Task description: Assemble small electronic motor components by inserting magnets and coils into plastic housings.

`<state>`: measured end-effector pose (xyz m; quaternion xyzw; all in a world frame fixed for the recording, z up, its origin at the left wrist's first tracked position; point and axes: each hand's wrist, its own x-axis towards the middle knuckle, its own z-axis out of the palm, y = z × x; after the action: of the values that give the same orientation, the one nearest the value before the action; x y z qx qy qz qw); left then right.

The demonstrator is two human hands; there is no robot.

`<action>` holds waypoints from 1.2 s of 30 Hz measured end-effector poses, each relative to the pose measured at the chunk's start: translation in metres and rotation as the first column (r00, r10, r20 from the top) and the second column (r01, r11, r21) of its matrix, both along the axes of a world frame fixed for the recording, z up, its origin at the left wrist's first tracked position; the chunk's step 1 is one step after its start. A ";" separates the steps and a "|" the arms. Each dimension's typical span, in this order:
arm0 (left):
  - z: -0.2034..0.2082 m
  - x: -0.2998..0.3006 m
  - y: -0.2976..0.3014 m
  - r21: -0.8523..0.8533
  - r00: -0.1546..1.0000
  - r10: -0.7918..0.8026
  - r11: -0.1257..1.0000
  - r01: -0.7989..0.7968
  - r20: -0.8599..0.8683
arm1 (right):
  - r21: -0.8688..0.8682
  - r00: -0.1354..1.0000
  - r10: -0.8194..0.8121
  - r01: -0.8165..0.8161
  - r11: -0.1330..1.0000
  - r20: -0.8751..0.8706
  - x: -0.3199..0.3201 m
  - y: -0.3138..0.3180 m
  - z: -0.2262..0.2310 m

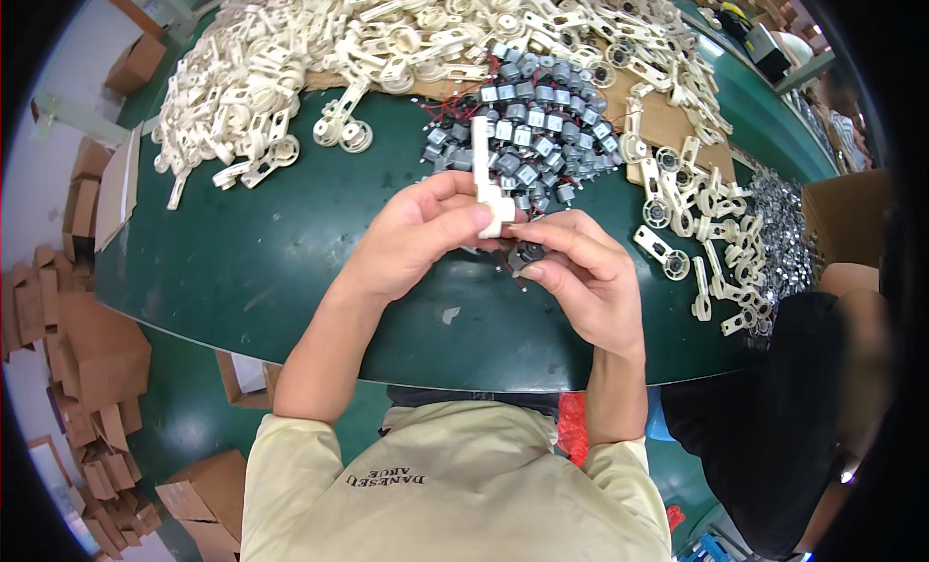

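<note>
- While the left grip point(411, 231) pinches an upright cream part point(482, 161) at the frame's centre, the right grip point(588, 277) is closed on a small dark component point(527, 255) just beside it
- Grey motors point(530, 127) heap at upper centre on the green bench point(281, 262)

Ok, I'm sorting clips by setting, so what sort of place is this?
Probably an assembly workshop: a big heap of cream plastic parts and a pile of small grey motor-like parts lie on a green table, with cardboard boxes to its left.
</note>
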<state>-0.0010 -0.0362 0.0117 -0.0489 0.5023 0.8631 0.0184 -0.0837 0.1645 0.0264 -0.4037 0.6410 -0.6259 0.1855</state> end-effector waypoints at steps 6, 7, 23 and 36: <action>0.006 0.012 -0.004 -0.012 0.983 0.172 0.985 -0.172 0.071 | -0.016 0.993 -0.063 0.062 0.998 -0.103 -0.004 -0.001 -0.002; 0.005 0.014 -0.003 -0.050 0.978 0.193 0.981 -0.189 0.080 | -0.029 0.992 -0.055 0.053 0.998 -0.110 -0.004 -0.001 -0.002; 0.001 0.011 -0.008 -0.124 0.983 0.170 0.979 -0.161 0.069 | 0.108 0.914 -0.206 0.258 0.960 -0.349 -0.004 0.002 0.010; -0.002 0.004 0.003 -0.171 0.986 0.106 0.982 -0.084 0.128 | -0.093 0.814 -0.385 0.384 0.919 -0.436 -0.004 -0.002 0.010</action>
<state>0.0026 -0.0331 0.0101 -0.1332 0.5666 0.8131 0.0073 -0.0874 0.1628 0.0361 -0.3984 0.7342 -0.5411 -0.0966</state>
